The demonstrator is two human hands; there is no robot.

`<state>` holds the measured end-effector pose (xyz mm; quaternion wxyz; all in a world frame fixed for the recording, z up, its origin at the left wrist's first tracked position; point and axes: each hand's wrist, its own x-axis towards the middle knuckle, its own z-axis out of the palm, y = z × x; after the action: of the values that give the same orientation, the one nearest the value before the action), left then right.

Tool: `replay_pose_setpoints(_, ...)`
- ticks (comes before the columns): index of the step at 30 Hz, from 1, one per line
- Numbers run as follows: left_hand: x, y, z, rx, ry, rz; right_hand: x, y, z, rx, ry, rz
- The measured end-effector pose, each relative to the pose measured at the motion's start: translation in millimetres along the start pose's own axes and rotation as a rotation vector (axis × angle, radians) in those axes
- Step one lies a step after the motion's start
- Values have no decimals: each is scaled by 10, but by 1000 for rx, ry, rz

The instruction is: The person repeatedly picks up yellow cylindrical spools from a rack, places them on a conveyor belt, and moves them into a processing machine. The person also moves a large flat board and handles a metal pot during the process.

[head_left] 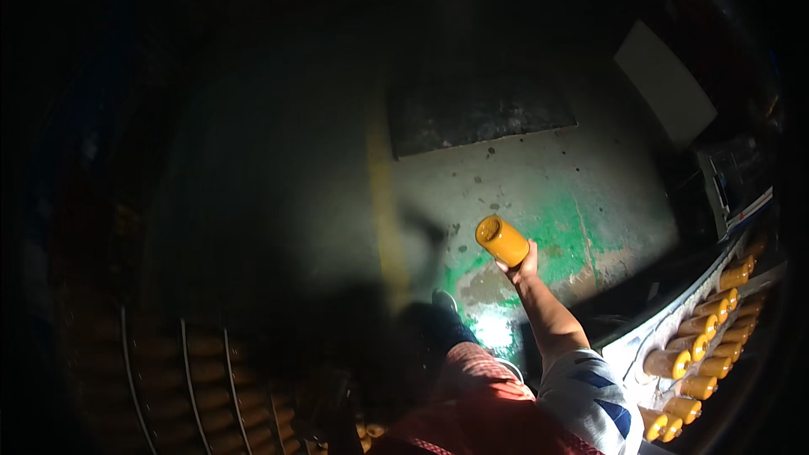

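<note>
Firmly, the right grip (523, 267) curls around a glossy orange cylinder (507, 243) with a recessed end.
It is held toward four o'clock, above green-stained grey floor (569, 219); the left grip's state cannot be told.

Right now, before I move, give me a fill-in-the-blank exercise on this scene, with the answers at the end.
1. The hand around the orange cylinder is the person's ____ one.
2. The painted stripe on the floor is ____ in colour.
3. In the picture, that stripe lies to the ____ of the dark sheet.
4. The pale sleeve has dark ____ shapes on it.
Answers: right; yellow; left; blue.
</note>
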<state>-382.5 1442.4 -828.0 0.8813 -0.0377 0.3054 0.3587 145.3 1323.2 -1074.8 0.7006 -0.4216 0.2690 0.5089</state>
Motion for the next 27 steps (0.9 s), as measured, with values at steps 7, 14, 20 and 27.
replay_pose_setpoints(7,2881,699,1553,230,86,-171,1297,-1145,2011,164,170,-114)
replay_pose_setpoints(14,4655,74,2517,469,-59,-544,988,-2103,2091,430,70,-273)
replay_pose_setpoints(20,6146,-817,3219,693,-191,-908,666,-2690,1583,658,119,-466)
replay_pose_setpoints(27,7854,-1990,3773,890,-383,-1394,569,-2957,1102,992,346,-798)
